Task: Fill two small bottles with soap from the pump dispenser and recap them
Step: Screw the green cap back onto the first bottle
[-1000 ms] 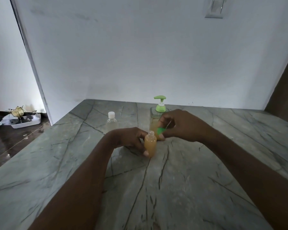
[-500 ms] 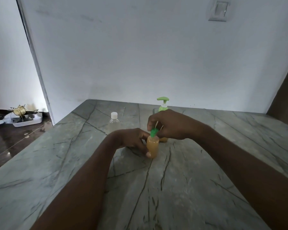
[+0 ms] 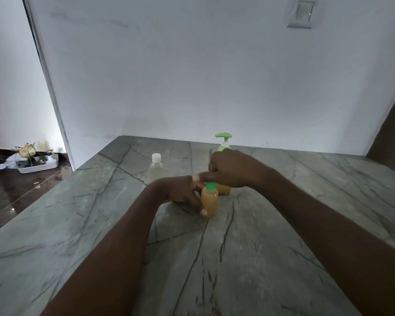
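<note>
Head view: the filled bottle (image 3: 209, 204) stands upright on the counter (image 3: 260, 247), near the middle, holding amber soap, with a green cap (image 3: 211, 186) on its neck. The left hand (image 3: 180, 191) reaches in from the near left, its forearm low over the stone. Its fingers curl round the bottle's left side and the thumb tip lies against the lower front. The right hand (image 3: 234, 169) comes in from the near right with the wrist raised above the bottle and the knuckles up. Its fingertips are closed on the cap in a pinch from above.

Just behind the bottle, largely hidden by the right hand, stands the dispenser (image 3: 224, 136), its green pump head showing above the knuckles and a strip of amber soap below them. A clear bottle (image 3: 156, 167) with a white cap (image 3: 156, 157) stands further left and farther back, apart from both hands. A switch (image 3: 301, 13) sits high on the far wall, and a white tray (image 3: 38, 164) lies on the dark floor at far left.
</note>
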